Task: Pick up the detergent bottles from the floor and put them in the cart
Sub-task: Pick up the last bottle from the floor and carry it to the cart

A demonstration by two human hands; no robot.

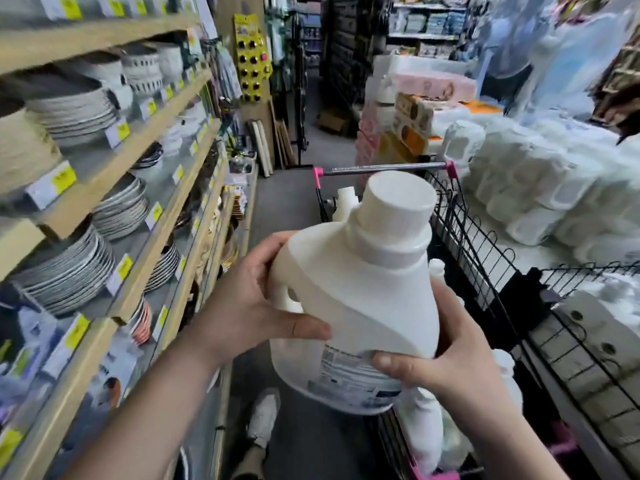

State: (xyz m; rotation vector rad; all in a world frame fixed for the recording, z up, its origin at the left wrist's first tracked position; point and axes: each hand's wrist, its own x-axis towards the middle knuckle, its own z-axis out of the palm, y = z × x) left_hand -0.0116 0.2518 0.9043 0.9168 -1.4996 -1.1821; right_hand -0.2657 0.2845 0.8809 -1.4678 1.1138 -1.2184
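I hold a large white detergent bottle (pixel 363 289) upright in both hands, high above the black wire cart (pixel 460 230) with pink corners. My left hand (pixel 249 303) grips its handle side, thumb across the front. My right hand (pixel 446 355) grips the lower right side near the printed label. More white bottles lie in the cart: one (pixel 344 204) at the far end and one (pixel 424 431) below my right hand. The held bottle hides most of the cart's inside.
Wooden shelves (pixel 145 188) with stacked plates and yellow price tags line the left. Stacks of white bottles (pixel 540 188) and packaged goods fill the right. A white shoe (pixel 263 417) stands on the grey floor beside the cart. The aisle runs on ahead.
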